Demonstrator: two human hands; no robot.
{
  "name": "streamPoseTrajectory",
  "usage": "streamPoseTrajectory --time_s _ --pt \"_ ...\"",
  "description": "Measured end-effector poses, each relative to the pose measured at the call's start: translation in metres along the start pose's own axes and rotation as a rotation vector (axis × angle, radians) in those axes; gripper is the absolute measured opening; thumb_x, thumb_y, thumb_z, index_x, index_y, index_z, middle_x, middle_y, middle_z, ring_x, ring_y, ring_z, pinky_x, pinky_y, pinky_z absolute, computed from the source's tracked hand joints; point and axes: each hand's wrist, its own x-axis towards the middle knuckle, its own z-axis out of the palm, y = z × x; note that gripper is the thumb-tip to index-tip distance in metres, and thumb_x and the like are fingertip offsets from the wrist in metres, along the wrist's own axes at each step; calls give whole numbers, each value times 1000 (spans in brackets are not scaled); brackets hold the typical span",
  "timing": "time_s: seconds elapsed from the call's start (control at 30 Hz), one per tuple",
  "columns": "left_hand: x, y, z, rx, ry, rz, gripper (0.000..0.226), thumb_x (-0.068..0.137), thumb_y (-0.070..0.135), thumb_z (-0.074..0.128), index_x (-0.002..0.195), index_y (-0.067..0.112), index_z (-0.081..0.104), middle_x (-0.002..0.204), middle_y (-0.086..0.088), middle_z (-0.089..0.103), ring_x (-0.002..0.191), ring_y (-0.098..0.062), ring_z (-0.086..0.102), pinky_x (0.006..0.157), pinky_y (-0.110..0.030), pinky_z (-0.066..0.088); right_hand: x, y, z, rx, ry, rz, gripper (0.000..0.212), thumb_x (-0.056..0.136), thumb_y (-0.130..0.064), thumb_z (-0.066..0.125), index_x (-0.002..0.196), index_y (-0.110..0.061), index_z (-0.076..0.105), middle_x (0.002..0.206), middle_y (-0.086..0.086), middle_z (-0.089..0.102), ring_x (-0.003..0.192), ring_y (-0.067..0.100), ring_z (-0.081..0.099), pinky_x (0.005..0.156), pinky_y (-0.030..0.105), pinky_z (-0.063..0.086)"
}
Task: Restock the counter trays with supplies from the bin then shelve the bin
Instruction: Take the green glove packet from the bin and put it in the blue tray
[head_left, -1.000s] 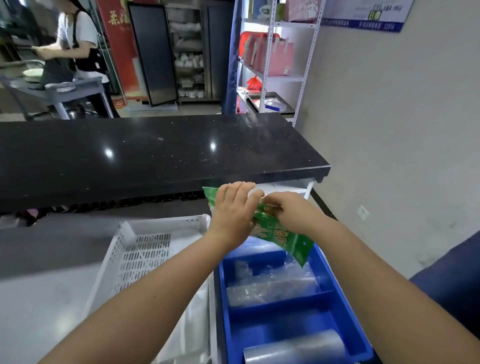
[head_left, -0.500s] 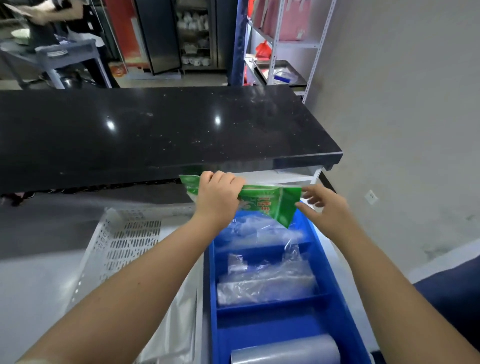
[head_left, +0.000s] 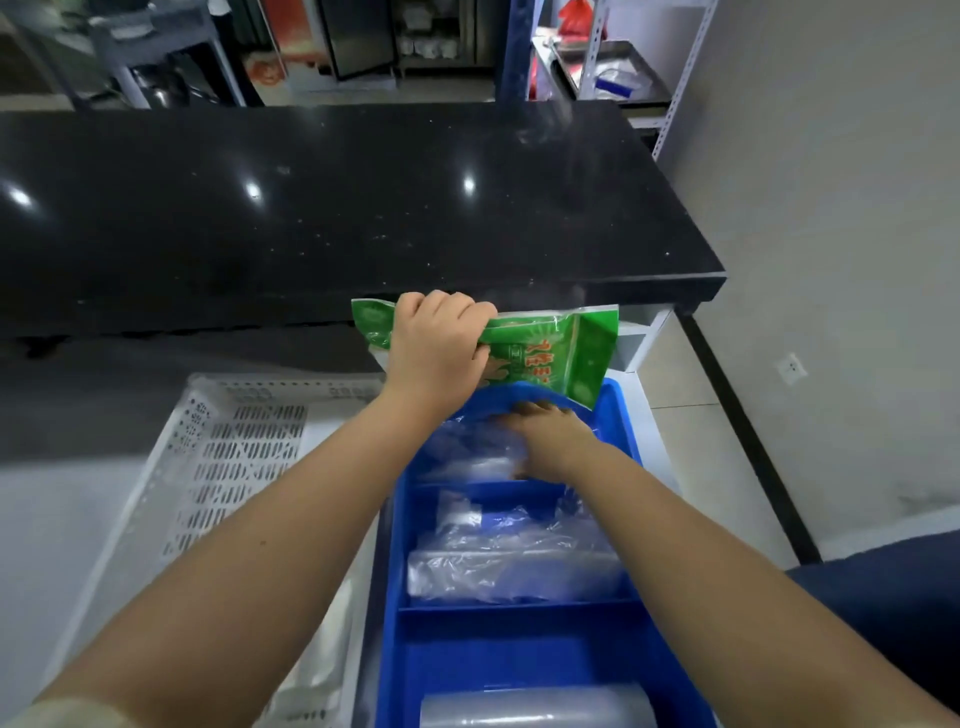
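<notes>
Obs. Person stands at the blue tray (head_left: 618, 436), a long divided tray with three compartments in view, running from 12 o'clock (far end, under the lip of the black counter (head_left: 337, 208)) to 6 o'clock (near end). White perforated bin (head_left: 244, 447) sits just beside it at 9 o'clock.

Left hand (head_left: 434, 348) is clenched on the top edge of a green packet (head_left: 550, 353), holding it upright over the tray's far rim, at 12 o'clock from the tray's middle. The packet hangs clear of the contents below; one end pokes out left of the fist.

Right hand (head_left: 550, 436) is down in the far compartment, palm on the clear plastic bags (head_left: 467, 452) lying there. Blurred; I cannot tell whether the fingers grip a bag or only press them flat.

Middle compartment holds a crumpled clear bundle (head_left: 514, 566). The near compartment looks bare at its far part; a clear roll (head_left: 535, 709) sits at 6 o'clock.

Judgement. Step in hand looks like making room in the far compartment so the green packet can go in. The restock seems part done; bin not yet shelved.

How to do it well:
- Sweep the loose film toward one wall and hold it there, since slick bags will spring back.
- Lower the packet edge-first into the cleared gap.
- Let go with the left only once the packet rests on the tray floor.
- Watch the counter lip at 12 o'clock; clearance looks tight.
</notes>
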Motion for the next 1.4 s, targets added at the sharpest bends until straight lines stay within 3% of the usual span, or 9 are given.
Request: streamPoseTrajectory --time_s 0.1,0.23,0.37,0.6,0.9,1.07,1.23,1.4 --pt "1 1 0 -6 9 -23 26 69 15 70 95 17 68 86 0 68 80 -26 59 77 -37 33 8 1 6 40 -108 15 68 82 -26 65 140 -42 33 141 6 36 127 34 33 99 51 41" --pt "0 0 0 -14 19 -33 26 70 16 71 96 18 68 88 1 68 82 -25 59 79 -35 30 14 3 5 10 -161 8 67 82 -28 66 139 -44 34 139 6 32 127 34 29 96 52 42" --pt "-2 0 -2 -15 23 -40 27 71 18 73 97 19 68 89 2 68 83 -23 60 79 -34 30 16 6 9 41 -102 5 51 87 -34 59 133 -44 41 133 6 39 123 34 34 92 50 44" --pt "-10 1 -11 -21 16 -67 29 72 20 74 100 19 67 91 3 68 84 -23 60 80 -35 31 14 4 11 168 -69 -38 41 84 -9 50 115 -33 59 114 5 62 107 30 54 79 36 48" --pt "-3 7 -29 -25 -84 -82 29 75 24 73 102 20 66 92 1 67 87 -25 59 77 -37 32 -27 -10 -18 -120 321 -227 42 78 -4 59 116 -22 56 108 7 58 102 31 51 67 34 31" --pt "-2 31 -30 -21 -231 -55 32 82 33 68 112 22 61 105 2 65 98 -24 56 82 -37 32 -62 -12 -20 -107 406 -207 41 77 -1 60 113 -19 60 101 10 58 93 32 52 69 36 35" --pt "-4 49 -21 -73 -287 -27 30 78 36 72 102 20 62 99 1 65 97 -25 57 78 -36 36 -89 -11 -17 -90 481 -184 46 47 9 74 88 -11 69 77 12 60 70 32 56 55 39 46" --pt "-16 50 4 -96 -453 -35 25 80 35 70 99 23 60 101 4 64 98 -23 56 80 -36 36 -100 -5 -14 -88 504 -139 46 40 7 78 80 -13 68 73 9 60 69 29 58 52 33 39"
